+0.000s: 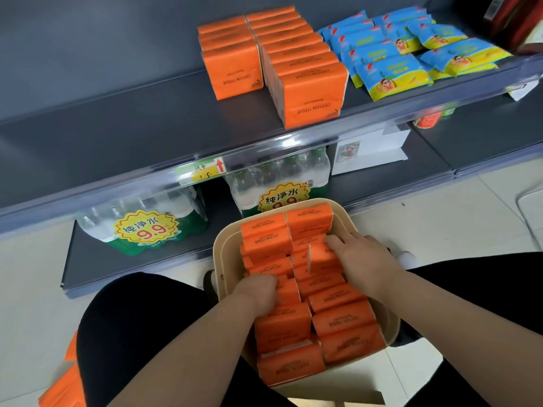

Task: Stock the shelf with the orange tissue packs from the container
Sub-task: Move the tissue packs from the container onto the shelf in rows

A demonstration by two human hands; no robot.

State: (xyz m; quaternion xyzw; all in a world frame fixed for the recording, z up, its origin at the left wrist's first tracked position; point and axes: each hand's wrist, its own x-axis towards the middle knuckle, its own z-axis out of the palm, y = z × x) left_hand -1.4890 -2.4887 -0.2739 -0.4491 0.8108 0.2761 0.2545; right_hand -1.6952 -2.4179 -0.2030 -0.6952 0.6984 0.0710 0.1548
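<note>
Dozens of orange film-wrapped tissue packs [282, 324], surely soft and light, fill the beige plastic container [219, 254], where the right hand [363, 258] grips a raised pack [318, 257] by its squashy sides and the left hand [258, 292], fingers curled, digs in beside it, hold unclear.

Our left hand [258, 292] and right hand [363, 257] reach into the beige plastic container [219, 254], each gripping one of the orange tissue packs [282, 327] inside. Two rows of matching packs [305, 69] stand on the dark grey metal shelf [117, 127].
</note>
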